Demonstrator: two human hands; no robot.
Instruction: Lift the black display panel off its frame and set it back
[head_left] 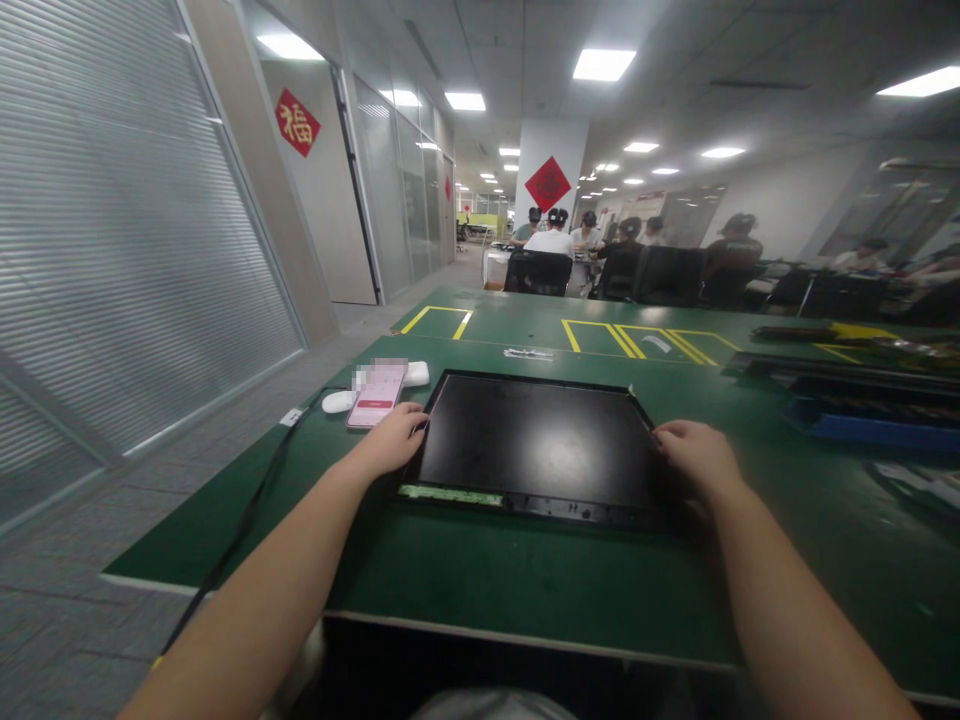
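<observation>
A black flat display panel (536, 435) lies on the green table in front of me, its dark face up and reflecting a ceiling light. Along its near edge runs a green circuit board strip (450, 495). At the panel's left edge, my left hand (394, 438) is closed, fingers curled on the frame. My right hand (697, 455) grips the opposite edge, with the thumb side on the rim; its lower fingers are in shadow. Just beyond my left hand lie a phone (376, 393) with a pink screen and a white mouse-like object (338, 402).
The green table (510, 580) has yellow tape outlines (439, 312) toward its far side. A blue tray (877, 425) and long dark parts (817, 370) lie at the right. A black cable (251, 500) crosses the left edge. Several people (551, 240) sit farther back.
</observation>
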